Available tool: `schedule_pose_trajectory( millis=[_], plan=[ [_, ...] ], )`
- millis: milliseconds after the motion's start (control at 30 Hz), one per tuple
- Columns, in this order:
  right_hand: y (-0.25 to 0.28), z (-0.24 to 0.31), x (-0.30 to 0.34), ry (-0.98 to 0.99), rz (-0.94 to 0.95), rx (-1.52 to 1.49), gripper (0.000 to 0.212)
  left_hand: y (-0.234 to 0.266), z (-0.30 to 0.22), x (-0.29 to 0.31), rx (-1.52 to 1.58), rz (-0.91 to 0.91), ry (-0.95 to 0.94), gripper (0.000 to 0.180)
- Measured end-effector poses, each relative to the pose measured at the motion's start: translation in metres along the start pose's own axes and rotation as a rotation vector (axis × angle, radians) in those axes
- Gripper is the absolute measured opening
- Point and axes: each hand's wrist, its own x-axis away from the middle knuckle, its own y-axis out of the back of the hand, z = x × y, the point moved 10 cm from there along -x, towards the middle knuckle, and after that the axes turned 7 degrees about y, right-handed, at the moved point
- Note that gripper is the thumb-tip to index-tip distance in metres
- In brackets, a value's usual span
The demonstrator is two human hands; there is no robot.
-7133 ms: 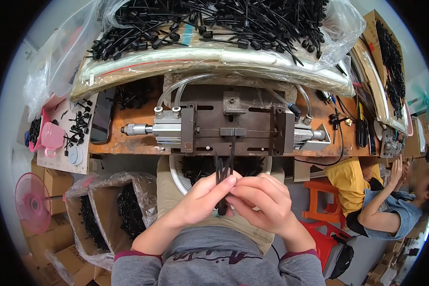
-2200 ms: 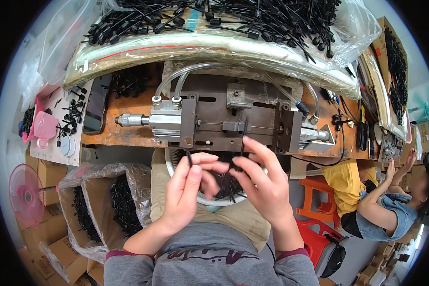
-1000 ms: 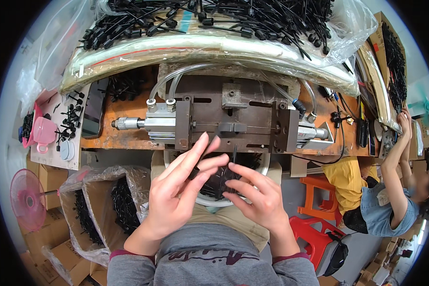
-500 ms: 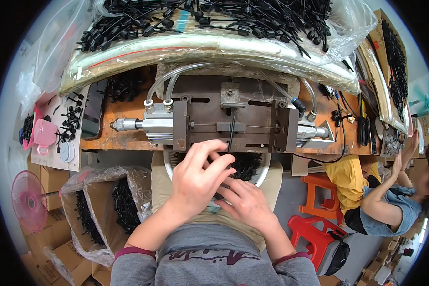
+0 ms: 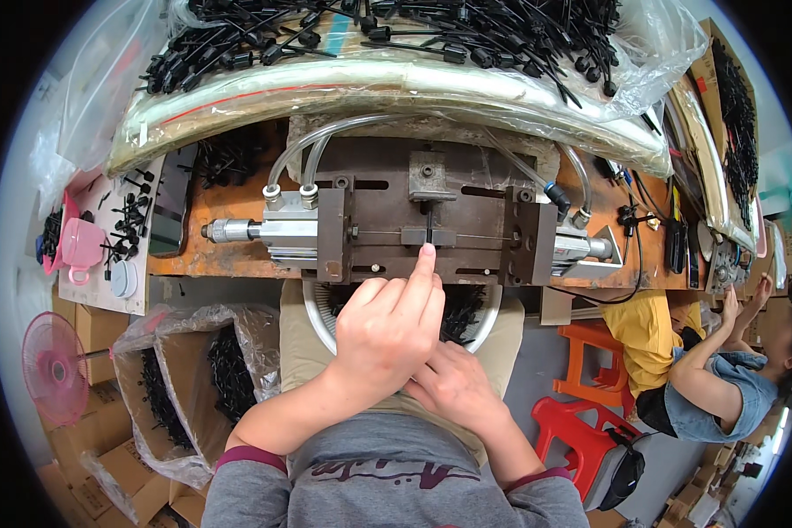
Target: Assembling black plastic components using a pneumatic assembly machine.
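My left hand (image 5: 385, 327) reaches over the front of a dark metal fixture (image 5: 480, 208). Its index finger is stretched out, the tip on the near end of a thin black rod (image 5: 429, 231). The rod lies across a small grey block (image 5: 444, 238), below a metal bracket (image 5: 427, 180). The other fingers of that hand are bent, and nothing shows in them. Lower and to the right, my right hand (image 5: 460, 385) is closed with curled fingers. The left hand partly covers it, so whatever it holds is hidden. A white-rimmed basket (image 5: 324, 330) with black parts sits beneath both hands.
Heaped black stemmed parts (image 5: 493, 40) fill a plastic-lined tray behind the fixture. Air cylinders (image 5: 292, 236) and clear hoses flank it. Lined boxes (image 5: 194, 378) stand at left; red stools (image 5: 581, 436) and a person (image 5: 722, 378) are at right.
My left hand has let go of the black rod, which now lies on the grey block, and its index finger has stretched forward onto it. My right hand has drawn slightly down.
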Motion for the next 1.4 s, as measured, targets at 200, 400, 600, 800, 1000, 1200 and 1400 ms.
schedule_pose_trajectory(
  millis=[200,400,600,800,1000,1200,1400],
  plan=[
    [-0.003,-0.002,0.0,-0.011,0.02,0.013,0.027,0.002,0.001,-0.004,0.034,0.018,-0.004,0.026],
    [-0.004,-0.002,0.001,-0.01,0.026,0.018,0.029,0.001,0.002,-0.004,0.041,0.008,0.008,0.024],
    [-0.004,-0.001,0.002,-0.008,0.035,0.021,0.029,0.001,0.002,-0.005,0.033,0.01,0.013,0.024],
    [-0.003,0.004,0.002,-0.003,0.039,0.037,0.026,0.034,0.018,-0.006,0.226,-0.018,0.052,0.017],
    [0.005,0.003,0.007,0.036,-0.082,0.043,0.024,0.125,0.142,0.034,0.239,-0.577,0.308,0.01],
    [0.007,0.014,0.0,0.096,-0.088,0.056,0.021,0.118,0.312,0.062,-0.085,-0.454,0.733,0.044],
    [0.008,0.017,0.003,0.103,-0.065,0.078,0.02,0.078,0.361,0.044,-0.234,-0.121,0.886,0.076]
  ],
)
